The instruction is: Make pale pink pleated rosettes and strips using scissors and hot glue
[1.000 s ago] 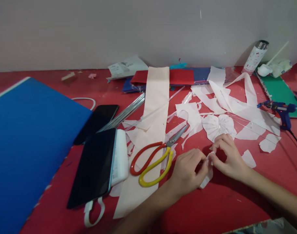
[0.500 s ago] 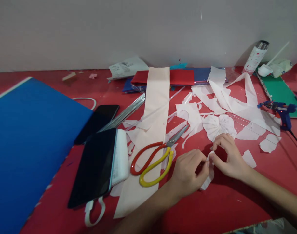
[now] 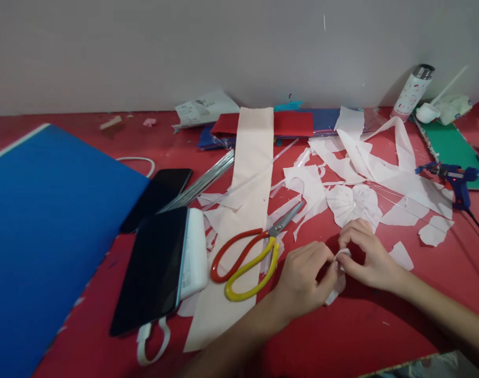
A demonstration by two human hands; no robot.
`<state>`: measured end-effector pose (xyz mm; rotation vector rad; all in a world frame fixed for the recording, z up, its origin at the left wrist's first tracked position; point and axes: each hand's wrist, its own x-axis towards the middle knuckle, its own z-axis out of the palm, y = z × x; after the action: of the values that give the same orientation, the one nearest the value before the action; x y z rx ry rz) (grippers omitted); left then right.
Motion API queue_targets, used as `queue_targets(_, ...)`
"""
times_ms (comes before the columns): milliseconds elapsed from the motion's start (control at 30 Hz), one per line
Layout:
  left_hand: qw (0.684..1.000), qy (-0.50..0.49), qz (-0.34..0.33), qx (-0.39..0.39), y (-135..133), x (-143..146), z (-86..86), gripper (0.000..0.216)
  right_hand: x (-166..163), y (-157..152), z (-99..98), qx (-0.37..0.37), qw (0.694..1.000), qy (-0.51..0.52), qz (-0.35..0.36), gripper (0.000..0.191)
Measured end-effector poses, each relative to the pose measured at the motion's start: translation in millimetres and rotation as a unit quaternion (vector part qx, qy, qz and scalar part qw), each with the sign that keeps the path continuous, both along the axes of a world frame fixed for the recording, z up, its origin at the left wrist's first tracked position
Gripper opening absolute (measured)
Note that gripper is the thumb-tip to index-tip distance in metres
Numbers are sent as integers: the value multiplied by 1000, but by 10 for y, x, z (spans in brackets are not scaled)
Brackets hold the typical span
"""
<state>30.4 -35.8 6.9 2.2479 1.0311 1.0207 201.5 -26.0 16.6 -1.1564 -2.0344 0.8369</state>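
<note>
Left hand (image 3: 304,275) and right hand (image 3: 365,257) pinching small white piece (image 3: 336,291) between fingertips, well in front of back edge of tabletop (image 3: 302,346). Scissors (image 3: 277,229) lying just beside left hand; bottle (image 3: 411,95) at back edge.
</note>
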Motion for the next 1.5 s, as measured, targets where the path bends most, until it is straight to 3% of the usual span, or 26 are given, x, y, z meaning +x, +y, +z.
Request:
queue_targets(467, 998, 17, 34, 54, -40, 30, 30, 19, -8, -29, 11, 70, 997, -20, 9, 13)
queue_targets(767, 999, -1, 37, 4, -19, -1, 23, 18, 8, -7, 22, 39, 998, 33, -23, 9)
queue_targets(1033, 999, -13, 40, -27, -24, 19, 11, 20, 10, 7, -11, 83, 996, -12, -36, 9)
queue_targets(1500, 989, -34, 93, -108, -6, 6, 1, 20, 0, 23, -14, -36, 998, 28, -41, 8)
